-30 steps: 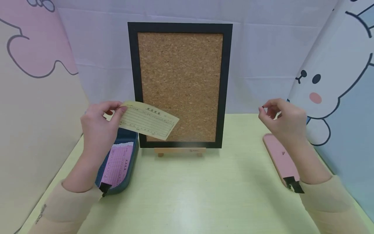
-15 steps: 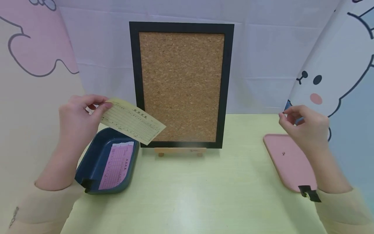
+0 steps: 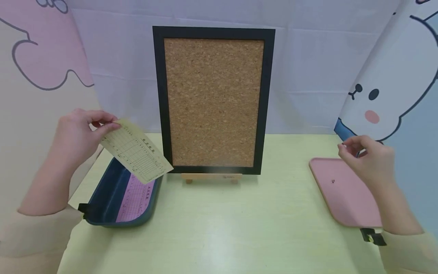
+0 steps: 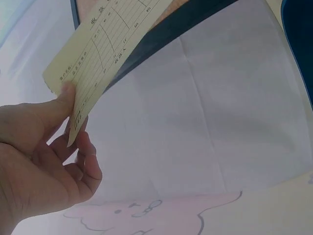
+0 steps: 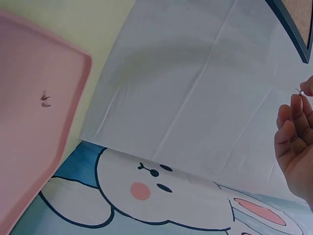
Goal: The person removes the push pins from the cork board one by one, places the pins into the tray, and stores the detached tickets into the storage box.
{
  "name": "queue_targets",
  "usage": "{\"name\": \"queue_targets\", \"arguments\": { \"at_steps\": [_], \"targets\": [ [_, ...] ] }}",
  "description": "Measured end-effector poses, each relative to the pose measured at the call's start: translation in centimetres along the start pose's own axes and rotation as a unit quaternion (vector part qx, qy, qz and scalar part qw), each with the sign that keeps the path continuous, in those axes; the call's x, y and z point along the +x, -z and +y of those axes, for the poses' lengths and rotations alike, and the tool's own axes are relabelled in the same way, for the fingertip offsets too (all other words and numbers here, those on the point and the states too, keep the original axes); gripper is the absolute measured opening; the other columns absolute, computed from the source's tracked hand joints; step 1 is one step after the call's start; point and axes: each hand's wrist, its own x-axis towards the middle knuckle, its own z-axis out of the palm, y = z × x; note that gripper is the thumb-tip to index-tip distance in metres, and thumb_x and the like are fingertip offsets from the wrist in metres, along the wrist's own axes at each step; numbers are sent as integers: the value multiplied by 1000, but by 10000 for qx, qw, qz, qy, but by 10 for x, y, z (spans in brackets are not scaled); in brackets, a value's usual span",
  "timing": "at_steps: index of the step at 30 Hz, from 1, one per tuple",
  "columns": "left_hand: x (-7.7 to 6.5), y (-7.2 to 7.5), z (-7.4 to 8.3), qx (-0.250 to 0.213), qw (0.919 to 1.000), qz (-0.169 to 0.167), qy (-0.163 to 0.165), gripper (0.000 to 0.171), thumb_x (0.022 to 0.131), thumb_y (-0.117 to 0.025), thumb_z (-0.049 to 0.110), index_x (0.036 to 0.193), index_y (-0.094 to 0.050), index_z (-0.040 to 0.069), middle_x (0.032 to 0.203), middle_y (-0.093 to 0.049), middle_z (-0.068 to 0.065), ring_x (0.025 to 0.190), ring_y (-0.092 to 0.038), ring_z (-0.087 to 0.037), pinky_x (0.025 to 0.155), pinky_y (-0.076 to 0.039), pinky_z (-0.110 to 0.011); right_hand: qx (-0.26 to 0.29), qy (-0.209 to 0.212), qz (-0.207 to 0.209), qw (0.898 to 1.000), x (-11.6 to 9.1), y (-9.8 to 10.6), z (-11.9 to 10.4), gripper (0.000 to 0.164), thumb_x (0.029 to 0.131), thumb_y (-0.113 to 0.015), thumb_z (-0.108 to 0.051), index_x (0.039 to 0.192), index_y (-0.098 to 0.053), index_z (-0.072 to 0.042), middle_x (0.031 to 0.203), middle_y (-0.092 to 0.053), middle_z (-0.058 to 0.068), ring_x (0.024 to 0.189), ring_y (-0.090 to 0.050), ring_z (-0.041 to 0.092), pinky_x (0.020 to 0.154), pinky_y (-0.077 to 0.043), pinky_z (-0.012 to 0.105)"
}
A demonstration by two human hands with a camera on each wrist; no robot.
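Between thumb and fingers, my left hand (image 3: 79, 131) pinches a yellow printed receipt slip (image 3: 137, 152) by one corner. The slip slants down over the blue tray (image 3: 99, 207), where a pink printed slip (image 3: 135, 201) lies partly hidden behind it. On the other side, my right hand (image 3: 373, 160) is raised over the far part of the pink tray (image 3: 349, 201). Its thumb and finger pinch a tiny pin (image 5: 301, 91), whose thin point shows in the right wrist view. A couple of small pins (image 5: 45, 99) lie on the pink tray.
A black-framed cork board (image 3: 213, 102) stands upright on a small wooden stand (image 3: 211, 176) at the back middle of the pale table (image 3: 219, 217). Behind it hangs a white cloth (image 3: 301, 68). Cartoon-printed panels (image 3: 376, 68) border the sides.
Both hands have moved apart, the left to the left with the yellow slip, the right to the right and down with the pin. The slip now tilts more steeply and no longer overlaps the cork.
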Motion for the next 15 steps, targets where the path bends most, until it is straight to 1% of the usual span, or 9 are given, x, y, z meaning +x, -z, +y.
{"name": "queue_targets", "arguments": {
  "at_steps": [2, 4, 5, 7, 9, 11, 13, 15],
  "targets": [
    [2, 1, -5, 54, 9998, -185, -30, 16, 87, -68, 12, 98, -71, 1, 87, -64, -18, 81, -42, -25, 58, -27, -25, 5, -224, -205, 9995, -4, 2, 5, 9, 74, -68, -5, 79, -65, 2, 62, -55, -6, 59, -38, -18, 62, -32, -2],
    [4, 1, -10, 75, 9992, -391, 11, 17, 87, -68, 13, 98, -71, 1, 87, -63, -18, 82, -41, -25, 57, -28, -26, -5, -513, -429, 9978, -8, 3, 9, 8, 76, -69, -6, 80, -66, 0, 64, -51, -17, 60, -38, -17, 61, -33, -1],
    [5, 1, -13, 87, 9987, -497, 35, 17, 87, -68, 13, 99, -71, 1, 87, -63, -18, 82, -41, -25, 56, -29, -27, -2, -621, -506, 9968, -9, 4, 12, 8, 76, -69, -6, 80, -66, -1, 65, -49, -20, 60, -39, -17, 61, -33, -1],
    [8, 1, -17, 158, 9972, -727, 68, 19, 88, -67, 15, 100, -70, 1, 88, -63, -18, 80, -44, -26, 54, -31, -27, -34, -796, -659, 9946, -13, 4, 16, 8, 77, -70, -7, 81, -66, -2, 65, -48, -23, 60, -39, -17, 60, -34, -1],
    [10, 0, -21, 194, 9951, -969, 85, 21, 88, -67, 16, 102, -70, 1, 88, -62, -18, 77, -48, -27, 53, -34, -28, -61, -894, -779, 9929, -17, 5, 21, 8, 77, -71, -8, 81, -66, -3, 64, -52, -18, 60, -39, -18, 59, -34, -1],
    [13, -2, -26, 273, 9929, -1158, 10, 21, 88, -67, 15, 103, -70, 1, 88, -63, -18, 75, -51, -28, 54, -36, -28, -123, -960, -897, 9913, -21, 4, 26, 9, 77, -72, -8, 81, -66, -3, 64, -56, -9, 60, -39, -18, 58, -34, 0],
    [15, -4, -31, 366, 9902, -1349, -40, 21, 88, -67, 15, 103, -69, 1, 87, -63, -16, 73, -52, -27, 56, -36, -29, -190, -1166, -1102, 9869, -25, 4, 30, 9, 78, -71, -10, 82, -65, -5, 64, -58, -3, 60, -39, -17, 55, -34, 2],
    [18, -6, -37, 418, 9873, -1533, -63, 21, 88, -67, 16, 104, -69, 2, 87, -63, -15, 75, -51, -27, 58, -36, -31, -261, -1370, -1308, 9816, -29, 3, 35, 9, 80, -70, -13, 84, -65, -6, 65, -59, -1, 61, -39, -16, 52, -35, 4]
  ]
}}
